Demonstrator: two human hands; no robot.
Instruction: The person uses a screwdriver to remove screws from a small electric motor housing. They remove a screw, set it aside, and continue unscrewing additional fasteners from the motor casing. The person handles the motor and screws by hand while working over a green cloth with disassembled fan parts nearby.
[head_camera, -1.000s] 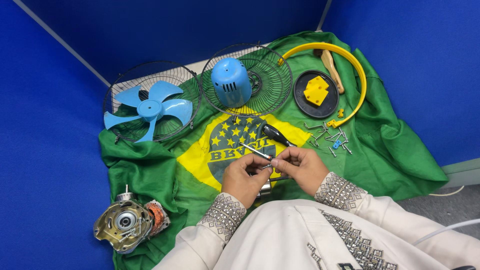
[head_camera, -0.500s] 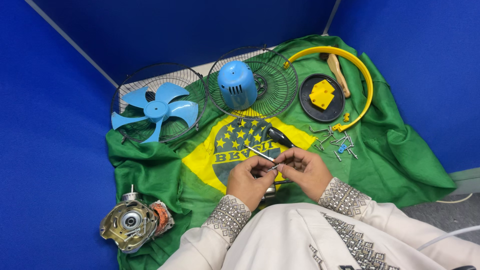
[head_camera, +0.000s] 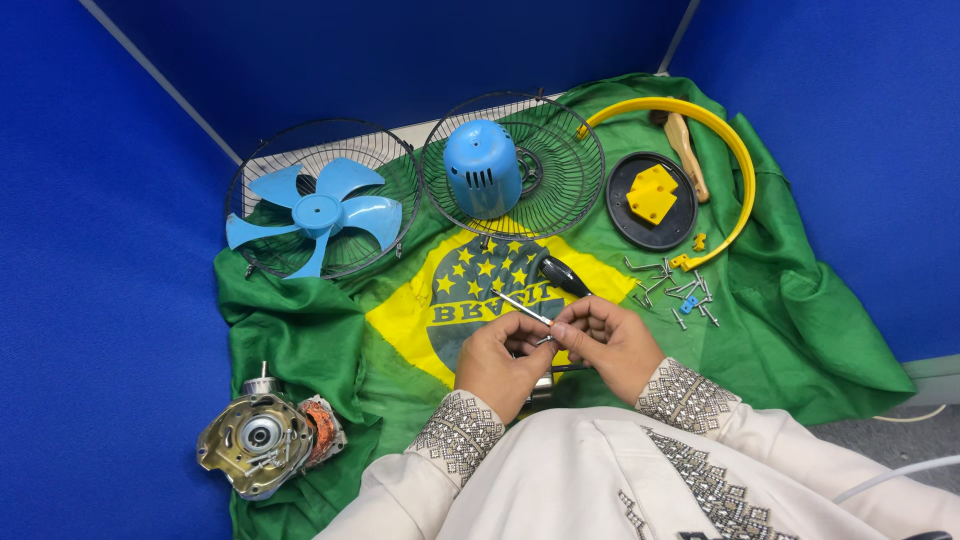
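Between the earlier frames and this one we saw almost no change: both hands stayed together over the green and yellow cloth (head_camera: 800, 330), and only the camera view drifted slightly.

Risk, in our judgement: the small metal part (head_camera: 541, 341) pinched between the hands could slip and vanish into the cloth folds, since the grip was fingertip-only. The screwdriver's shaft tip might also skate off it.

Left hand (head_camera: 497, 362): fingers curled, closed around something small, apparently the metal part; we could not make out exactly what it was. Right hand (head_camera: 606, 340): fingers closed, fingertips meeting the left hand's at the screwdriver (head_camera: 545, 287), whose black handle pointed away from us.

Around them lay a blue fan blade (head_camera: 318, 212) in one wire guard (head_camera: 262, 170), a blue motor cover (head_camera: 481, 168), loose screws (head_camera: 677, 287) and a bare motor (head_camera: 262, 440).
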